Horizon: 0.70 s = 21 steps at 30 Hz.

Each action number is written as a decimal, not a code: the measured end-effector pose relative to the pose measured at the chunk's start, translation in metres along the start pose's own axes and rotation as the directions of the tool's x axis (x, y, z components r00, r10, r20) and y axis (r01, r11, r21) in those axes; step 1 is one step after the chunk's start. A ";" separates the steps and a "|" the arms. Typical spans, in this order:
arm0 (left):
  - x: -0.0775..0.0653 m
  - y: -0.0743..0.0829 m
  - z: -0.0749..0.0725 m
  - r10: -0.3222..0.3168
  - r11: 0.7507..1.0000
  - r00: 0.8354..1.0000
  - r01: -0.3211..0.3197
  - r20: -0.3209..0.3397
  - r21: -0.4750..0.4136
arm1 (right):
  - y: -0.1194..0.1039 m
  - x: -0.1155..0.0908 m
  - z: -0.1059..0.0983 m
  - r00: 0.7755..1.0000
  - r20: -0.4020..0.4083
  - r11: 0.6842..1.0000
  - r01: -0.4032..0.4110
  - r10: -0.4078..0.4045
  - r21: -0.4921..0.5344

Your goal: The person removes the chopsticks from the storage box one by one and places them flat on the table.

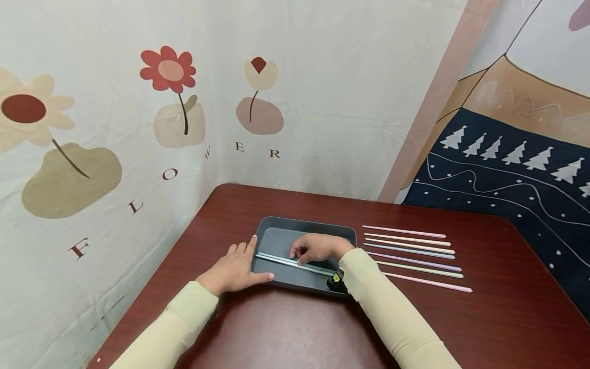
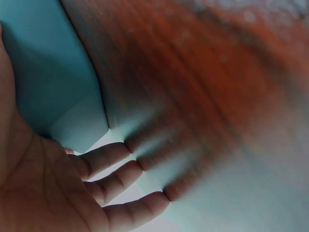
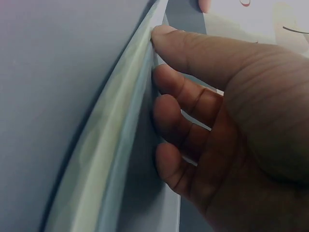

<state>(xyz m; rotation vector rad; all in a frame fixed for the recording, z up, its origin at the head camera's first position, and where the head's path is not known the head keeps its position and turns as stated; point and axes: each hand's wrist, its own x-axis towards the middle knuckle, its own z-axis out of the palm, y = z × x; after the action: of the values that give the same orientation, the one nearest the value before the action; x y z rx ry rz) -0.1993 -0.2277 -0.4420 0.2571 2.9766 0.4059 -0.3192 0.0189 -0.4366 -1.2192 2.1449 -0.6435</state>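
Two pale chopsticks, greenish and bluish in the right wrist view, lie side by side in a dark grey tray. My right hand is low inside the tray, its fingers loosely bent. In the right wrist view the thumb touches the edge of the chopsticks, while the other visible fingers stand beside them, not wrapped round; the index finger is partly hidden. At the tray's left end my left hand rests against the wall, fingers spread. The left wrist view shows its fingers extended beside the tray corner.
Several pastel chopsticks lie in a spaced row on the brown table, right of the tray. A black wrist camera hangs below my right wrist near the tray's front wall. A printed cloth rises behind the table.
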 end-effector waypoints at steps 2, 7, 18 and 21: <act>0.000 0.000 0.000 -0.001 1.000 1.000 0.001 0.000 0.004 | 0.001 0.000 0.000 1.000 -0.004 1.000 0.003 -0.003 -0.008; 0.000 0.000 0.000 -0.008 1.000 1.000 0.008 0.004 0.009 | 0.002 0.000 0.000 1.000 -0.026 1.000 0.005 -0.006 -0.029; -0.003 0.003 -0.001 0.004 1.000 1.000 -0.004 0.003 -0.001 | 0.005 0.003 0.004 0.997 -0.072 0.998 -0.007 0.002 -0.060; -0.002 0.003 -0.001 0.004 1.000 1.000 -0.004 -0.001 -0.003 | 0.005 0.003 0.004 0.997 -0.079 0.998 -0.012 0.007 -0.063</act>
<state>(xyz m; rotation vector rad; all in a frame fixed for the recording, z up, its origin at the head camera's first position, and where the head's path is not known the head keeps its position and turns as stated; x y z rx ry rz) -0.1967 -0.2254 -0.4399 0.2621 2.9769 0.4111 -0.3202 0.0179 -0.4437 -1.2355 2.2508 -0.6333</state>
